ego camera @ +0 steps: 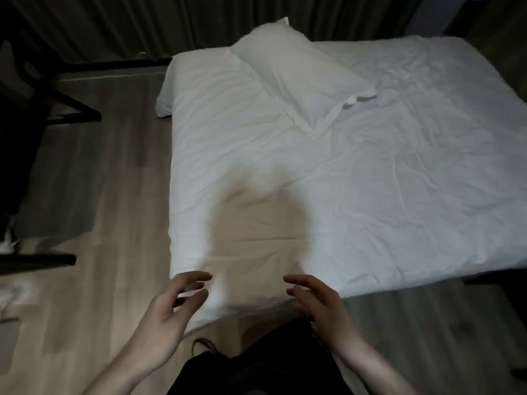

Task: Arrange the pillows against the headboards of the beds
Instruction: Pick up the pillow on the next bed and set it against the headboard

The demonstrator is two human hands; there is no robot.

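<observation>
A white pillow (296, 78) lies askew on the far part of a bed (385, 172) covered in a creased white sheet. It rests diagonally near the far left corner, in front of dark curtains. My left hand (174, 309) and my right hand (316, 300) hover side by side over the bed's near left corner, palms facing each other, fingers spread, holding nothing. The pillow is well beyond both hands. No headboard can be made out in this dim view.
Pale wood floor (114, 195) runs along the bed's left side. Dark furniture legs (71, 109) stand at the left edge. Some white cloth (14, 295) lies on the floor at the lower left. My dark clothing fills the bottom middle.
</observation>
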